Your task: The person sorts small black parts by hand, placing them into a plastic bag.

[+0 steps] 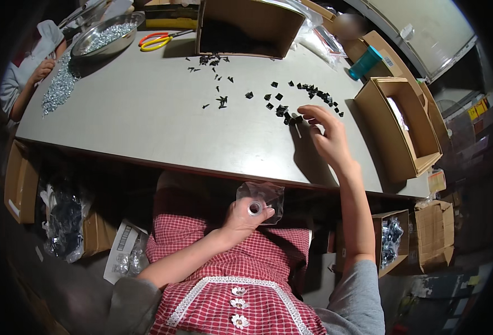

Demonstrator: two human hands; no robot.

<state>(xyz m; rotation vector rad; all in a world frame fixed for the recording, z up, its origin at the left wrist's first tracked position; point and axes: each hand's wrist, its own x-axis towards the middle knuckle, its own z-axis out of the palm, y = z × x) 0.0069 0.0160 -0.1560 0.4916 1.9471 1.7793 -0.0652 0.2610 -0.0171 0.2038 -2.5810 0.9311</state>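
Note:
My left hand (pixel 236 224) is closed at my lap, just under the table's front edge, gripping a clear plastic bag (pixel 274 196). A round whitish ring with a dark hole (pixel 255 208) shows between its thumb and fingers; whether it is part of the bag I cannot tell. My right hand (pixel 329 137) reaches over the table with fingers curved and thumb apart, and nothing shows in it. Its fingertips are beside a cluster of small black square pieces (pixel 282 111). More of these black pieces (pixel 316 92) trail off beyond the hand. Small black screws (pixel 222 102) lie scattered left of them.
An opened cardboard box (pixel 249 28) with dark contents stands at the back. Orange-and-yellow-handled pliers (pixel 157 42), a metal bowl (pixel 108 53) and spilled silvery hardware (pixel 59 92) are at left, near another person's hand (pixel 44 70). A cardboard box (pixel 389 128) and teal cup (pixel 365 62) are at right.

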